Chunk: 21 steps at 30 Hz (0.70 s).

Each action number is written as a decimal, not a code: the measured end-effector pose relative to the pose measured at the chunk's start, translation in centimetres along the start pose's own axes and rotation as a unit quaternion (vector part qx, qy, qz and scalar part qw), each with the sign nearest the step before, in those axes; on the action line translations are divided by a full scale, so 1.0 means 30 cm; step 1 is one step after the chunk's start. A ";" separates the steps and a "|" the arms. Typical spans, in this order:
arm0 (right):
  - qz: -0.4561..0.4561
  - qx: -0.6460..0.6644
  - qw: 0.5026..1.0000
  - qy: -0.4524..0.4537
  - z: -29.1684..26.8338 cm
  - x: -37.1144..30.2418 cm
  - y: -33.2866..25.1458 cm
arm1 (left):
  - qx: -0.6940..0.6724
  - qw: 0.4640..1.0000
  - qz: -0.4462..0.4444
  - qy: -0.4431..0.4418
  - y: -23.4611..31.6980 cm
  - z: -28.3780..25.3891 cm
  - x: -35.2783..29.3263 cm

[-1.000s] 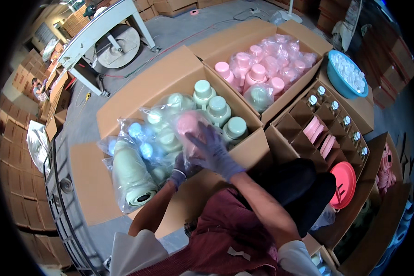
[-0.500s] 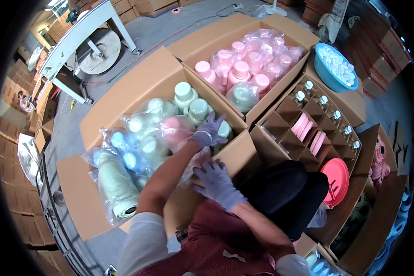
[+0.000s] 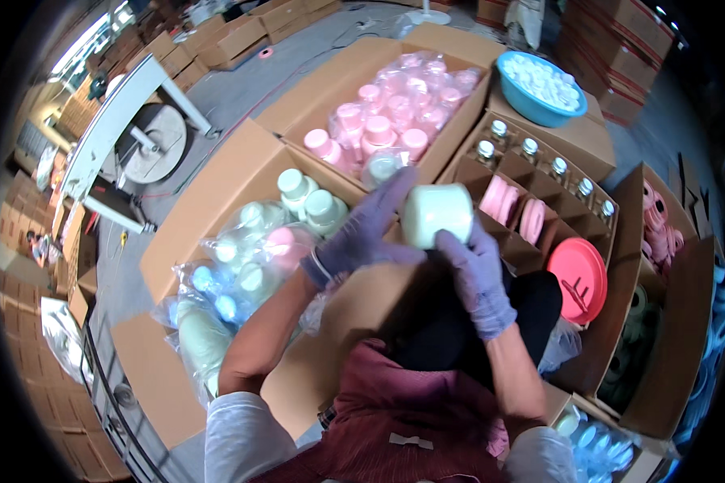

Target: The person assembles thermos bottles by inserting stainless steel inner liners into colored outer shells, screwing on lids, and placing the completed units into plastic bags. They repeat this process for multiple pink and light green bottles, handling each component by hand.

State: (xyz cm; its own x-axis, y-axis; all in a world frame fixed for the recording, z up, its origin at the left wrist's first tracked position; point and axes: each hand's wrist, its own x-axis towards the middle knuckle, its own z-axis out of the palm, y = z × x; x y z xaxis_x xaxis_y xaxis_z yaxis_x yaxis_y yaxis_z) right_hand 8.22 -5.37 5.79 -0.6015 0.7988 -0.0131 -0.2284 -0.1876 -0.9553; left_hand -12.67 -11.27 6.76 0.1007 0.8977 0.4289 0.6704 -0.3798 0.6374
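A mint-green bottle (image 3: 439,216), seen nearly end-on, is held above my lap. My right hand (image 3: 485,282), in a purple-grey glove, grips its near right side, thumb on the front. To its left my left hand (image 3: 362,237), gloved alike, has thumb and fingers spread around the bottle's left side; whether it touches is unclear. Beneath my left arm, a cardboard box (image 3: 209,173) holds mint-green bottles (image 3: 324,209), some in clear plastic bags, with a pink one (image 3: 286,244) and blue ones (image 3: 213,291) among them.
Behind is a box of bagged pink bottles (image 3: 379,133). To the right, a divided carton (image 3: 544,181) holds glass bottles and pink rings, with a red round tray (image 3: 576,280) on it. A blue basin (image 3: 540,95) of white caps stands beyond. Pink straps (image 3: 660,229) lie farther right.
Both hands have risen from the left box and moved right. A mint-green bottle from the box's near corner is now in my right hand. The view has shifted.
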 end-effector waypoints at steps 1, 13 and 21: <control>-0.076 -0.125 0.987 0.067 -0.083 -0.024 -0.031 | -0.005 0.999 -0.041 0.021 -0.081 0.027 -0.009; 0.109 -0.771 0.547 0.309 -1.066 -0.287 0.156 | 0.262 0.940 -0.211 -0.064 -0.454 -0.006 -0.245; -0.036 0.052 0.996 0.070 -0.489 -0.102 -0.049 | 0.314 0.933 0.098 0.146 0.520 -0.128 0.014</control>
State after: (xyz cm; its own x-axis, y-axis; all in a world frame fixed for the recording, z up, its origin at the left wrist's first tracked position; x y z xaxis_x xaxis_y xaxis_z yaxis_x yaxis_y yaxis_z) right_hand 21.62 0.85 2.89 -0.4706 0.8823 0.0064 -0.3487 -0.1793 -0.9199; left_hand -4.98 -17.67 19.35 0.1245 0.6912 0.7119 0.9680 -0.2423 0.0660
